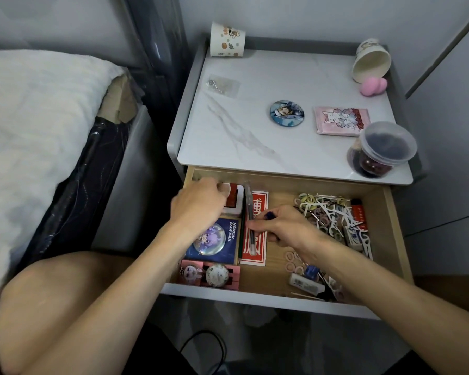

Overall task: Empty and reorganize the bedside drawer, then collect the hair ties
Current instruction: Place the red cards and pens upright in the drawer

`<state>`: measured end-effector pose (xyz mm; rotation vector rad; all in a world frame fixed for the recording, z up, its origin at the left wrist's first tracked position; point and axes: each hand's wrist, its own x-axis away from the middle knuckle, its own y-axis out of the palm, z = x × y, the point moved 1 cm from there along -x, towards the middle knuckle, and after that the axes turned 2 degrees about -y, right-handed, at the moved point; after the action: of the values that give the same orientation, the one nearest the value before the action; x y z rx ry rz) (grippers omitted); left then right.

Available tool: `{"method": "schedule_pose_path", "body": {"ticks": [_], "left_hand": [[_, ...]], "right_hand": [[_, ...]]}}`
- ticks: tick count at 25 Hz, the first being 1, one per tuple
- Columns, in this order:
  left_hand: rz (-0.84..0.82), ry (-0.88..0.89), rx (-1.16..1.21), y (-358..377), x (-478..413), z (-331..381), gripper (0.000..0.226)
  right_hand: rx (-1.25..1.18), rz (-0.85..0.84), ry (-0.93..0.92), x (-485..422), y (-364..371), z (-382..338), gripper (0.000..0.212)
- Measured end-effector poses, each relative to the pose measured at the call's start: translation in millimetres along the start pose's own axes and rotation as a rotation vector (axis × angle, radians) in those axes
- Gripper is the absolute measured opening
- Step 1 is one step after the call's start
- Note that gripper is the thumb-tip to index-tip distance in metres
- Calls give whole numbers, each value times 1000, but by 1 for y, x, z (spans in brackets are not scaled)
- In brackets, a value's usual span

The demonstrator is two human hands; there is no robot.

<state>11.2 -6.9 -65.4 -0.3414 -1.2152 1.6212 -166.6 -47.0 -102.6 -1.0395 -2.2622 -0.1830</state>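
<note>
In the open drawer (393,226) my left hand (198,203) curls on a red box (233,201), fingertips hidden, my right hand (284,228) pinches a pen (249,212), hair ties (307,199) lie tangled with floss picks (336,209) at its right, and the lidded tub (385,147) on top holds dark, unclear contents.

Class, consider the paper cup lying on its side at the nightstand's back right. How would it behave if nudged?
The paper cup probably rolls in a curve: it lies sideways and tapers. It looks empty, so likely light and crushable. The pink sponge beside it may stop it.
</note>
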Motion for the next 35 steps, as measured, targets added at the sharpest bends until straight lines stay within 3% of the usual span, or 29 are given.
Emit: {"method": "schedule_pose_path", "body": {"ticks": [1, 3, 6, 16, 23, 27, 29, 31, 33, 35], "left_hand": [[95, -10, -169, -4, 3, -4, 35], [128, -49, -294, -5, 5, -10, 38], [46, -85, -259, 2, 3, -10, 37], [96, -2, -331, 1, 4, -7, 28], [95, -16, -370, 2, 4, -6, 32], [233, 56, -408, 3, 8, -2, 32], [229, 151, -257, 8, 8, 3, 30], [38, 128, 24, 12, 4, 5, 27], [-152, 80, 260, 16, 0, 7, 22], [-241, 40, 435, 17, 0, 7, 17]], "right_hand": [[87, 58, 28, -6, -4, 4, 18], [244, 139, 69, -20, -6, 12, 14], [413, 184, 73, -43, 2, 20, 16], [655, 219, -81, -62, 20, 17, 21], [641, 157, -111, -58, 17, 15, 24], [509, 155, -100, -42, 5, 3, 14], [348, -14, -97, -26, -1, -6, 17], [288, -192, -149, -15, -2, -9, 22], [305, -224, -221, -11, -2, -8, 19], [220, -204, -256, -8, -1, -8, 17]]}}
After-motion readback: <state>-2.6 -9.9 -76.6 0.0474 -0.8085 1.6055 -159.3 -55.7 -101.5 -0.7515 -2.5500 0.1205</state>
